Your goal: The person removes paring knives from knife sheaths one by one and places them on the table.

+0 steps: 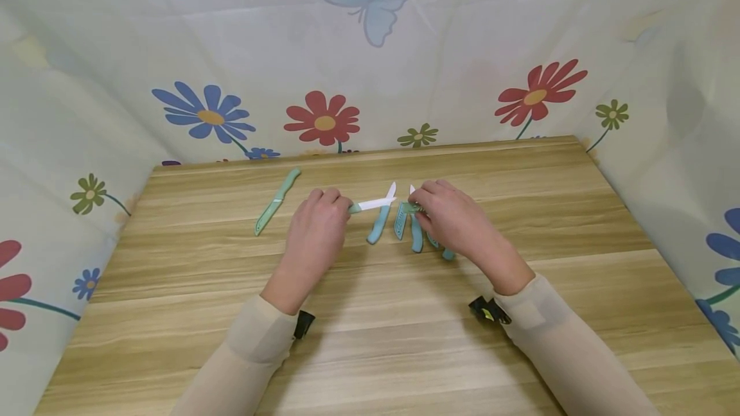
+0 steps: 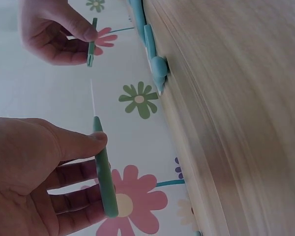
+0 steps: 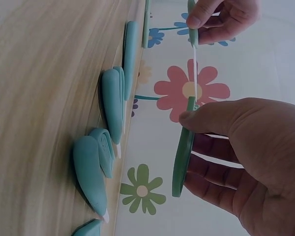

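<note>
My left hand (image 1: pixel 317 226) pinches the green handle of a knife (image 2: pixel 106 182) between thumb and fingers. Its narrow white blade points toward my right hand (image 1: pixel 457 217), which grips a green knife sheath (image 3: pixel 184 155). The blade tip is close to the sheath's mouth; in the left wrist view a small gap shows between them. Both pieces are held above the table. Below and around the right hand lie a blue knife (image 1: pixel 378 225) with its white blade bare, a second blue knife (image 1: pixel 417 237), and a blue sheath (image 1: pixel 400 222). Another blue handle (image 1: pixel 448 254) is partly hidden by that hand.
A green knife in its sheath (image 1: pixel 277 203) lies on the wooden table (image 1: pixel 370 339), left of the left hand. A white curtain (image 1: pixel 243 50) printed with flowers and a butterfly hangs behind the table's back edge and at both sides.
</note>
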Demonstrator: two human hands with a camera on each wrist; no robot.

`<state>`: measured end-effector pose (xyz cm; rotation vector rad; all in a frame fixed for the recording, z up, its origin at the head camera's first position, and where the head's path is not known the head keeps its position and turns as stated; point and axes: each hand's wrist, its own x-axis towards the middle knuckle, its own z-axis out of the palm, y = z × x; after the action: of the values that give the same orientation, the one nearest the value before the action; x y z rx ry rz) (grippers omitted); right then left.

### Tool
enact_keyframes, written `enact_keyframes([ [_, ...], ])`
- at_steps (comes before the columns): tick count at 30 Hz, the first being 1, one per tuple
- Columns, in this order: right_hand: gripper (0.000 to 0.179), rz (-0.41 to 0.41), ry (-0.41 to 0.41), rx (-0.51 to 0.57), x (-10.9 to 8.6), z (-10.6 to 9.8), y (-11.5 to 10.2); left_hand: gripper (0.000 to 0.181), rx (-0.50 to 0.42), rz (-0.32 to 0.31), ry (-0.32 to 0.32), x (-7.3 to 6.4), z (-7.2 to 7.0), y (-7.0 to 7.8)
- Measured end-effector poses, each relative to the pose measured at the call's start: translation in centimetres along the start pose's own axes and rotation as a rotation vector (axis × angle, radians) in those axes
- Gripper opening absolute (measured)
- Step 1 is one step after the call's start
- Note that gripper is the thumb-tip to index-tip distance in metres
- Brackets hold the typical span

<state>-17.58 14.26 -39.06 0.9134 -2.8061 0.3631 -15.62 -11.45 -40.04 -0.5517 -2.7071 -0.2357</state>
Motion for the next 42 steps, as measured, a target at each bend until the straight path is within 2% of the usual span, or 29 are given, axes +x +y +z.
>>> enact_keyframes([
  [11, 0.025, -0.035, 0.024, -0.057, 0.4, 0.1, -0.3, 0.013, 0.039, -0.027, -0.013, 0.0, -0.2, -0.3],
  [17, 0.025, -0.021, -0.003, -0.080, 1.0, 0.1, -0.6, 0.015, 0.048, -0.048, -0.032, 0.0, -0.2, -0.7],
  [22, 0.027, -0.002, -0.030, -0.052, 1.8, 0.0, -0.9, 0.015, 0.051, -0.063, -0.037, 0.1, -0.3, -1.1],
  [32, 0.024, 0.117, -0.109, 0.033, 3.6, 0.6, -1.6, 0.016, 0.068, -0.110, -0.054, 0.4, -0.2, -1.3],
  [42, 0.028, 0.254, -0.153, 0.120, 5.6, 1.2, -3.0, 0.013, 0.050, -0.205, -0.083, 0.9, 0.6, -1.3],
])
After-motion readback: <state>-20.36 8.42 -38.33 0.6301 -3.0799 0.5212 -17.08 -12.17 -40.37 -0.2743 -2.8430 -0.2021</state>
